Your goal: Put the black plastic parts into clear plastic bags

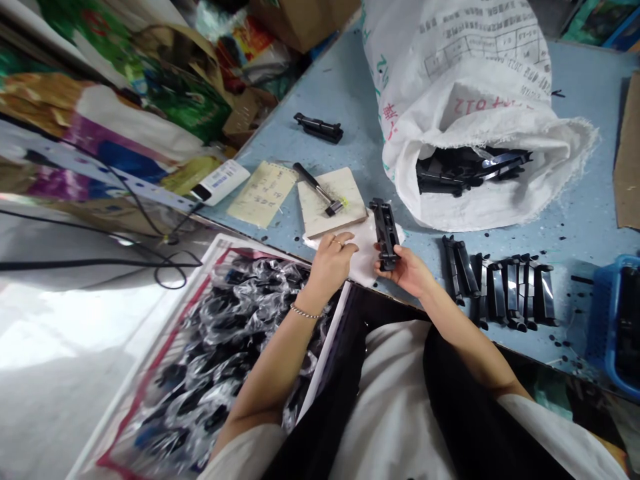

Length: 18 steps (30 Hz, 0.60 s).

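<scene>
My right hand (pixel 409 272) grips the lower end of a long black plastic part (pixel 385 230), which stands roughly lengthwise away from me above the table edge. To its left is my left hand (pixel 334 261), with fingers curled in and apart from the part; anything in its fingertips is hidden or too small to name. Under and between the hands lies a white cloth or sheet (pixel 361 257). Just beyond, a small hammer (pixel 320 192) rests with its head on a pale block (pixel 345 213).
An open white woven sack (pixel 450 213) holds black parts. More parts (pixel 513 290) lie in a row at right, near a blue basket (pixel 597 320). One part (pixel 319 127) lies farther back, beyond a yellow note (pixel 263 193). A crate of plastic-wrapped pieces (pixel 235 333) stands at lower left.
</scene>
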Each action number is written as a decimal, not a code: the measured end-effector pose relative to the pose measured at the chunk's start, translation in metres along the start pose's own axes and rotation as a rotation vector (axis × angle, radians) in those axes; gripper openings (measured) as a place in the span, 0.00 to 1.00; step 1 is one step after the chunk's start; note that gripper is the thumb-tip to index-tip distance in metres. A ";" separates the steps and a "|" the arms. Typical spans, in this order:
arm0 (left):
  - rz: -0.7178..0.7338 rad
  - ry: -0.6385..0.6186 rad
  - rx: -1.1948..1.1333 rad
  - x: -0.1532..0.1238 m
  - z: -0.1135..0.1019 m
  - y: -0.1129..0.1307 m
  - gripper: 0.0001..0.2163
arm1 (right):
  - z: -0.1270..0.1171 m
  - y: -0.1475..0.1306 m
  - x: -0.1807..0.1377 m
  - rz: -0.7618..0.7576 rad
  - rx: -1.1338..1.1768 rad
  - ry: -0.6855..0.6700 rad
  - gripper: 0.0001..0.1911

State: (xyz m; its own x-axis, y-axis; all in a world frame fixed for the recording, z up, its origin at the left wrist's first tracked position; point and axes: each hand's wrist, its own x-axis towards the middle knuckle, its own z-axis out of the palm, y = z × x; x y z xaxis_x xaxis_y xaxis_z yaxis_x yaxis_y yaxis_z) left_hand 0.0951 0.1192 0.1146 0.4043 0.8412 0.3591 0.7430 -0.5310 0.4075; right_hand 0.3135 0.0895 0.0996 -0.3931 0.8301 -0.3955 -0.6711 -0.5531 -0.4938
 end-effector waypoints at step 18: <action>0.010 -0.088 -0.253 -0.004 0.016 0.054 0.32 | -0.033 -0.002 -0.098 0.295 -0.071 -0.058 0.25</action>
State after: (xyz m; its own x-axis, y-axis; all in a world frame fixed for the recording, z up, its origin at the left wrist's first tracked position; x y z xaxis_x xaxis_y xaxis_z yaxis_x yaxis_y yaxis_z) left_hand 0.1426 0.0888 0.1219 0.4638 0.8355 0.2947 0.5859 -0.5388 0.6053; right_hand 0.3738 0.0066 0.1137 -0.6006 0.6346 -0.4863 -0.4777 -0.7726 -0.4182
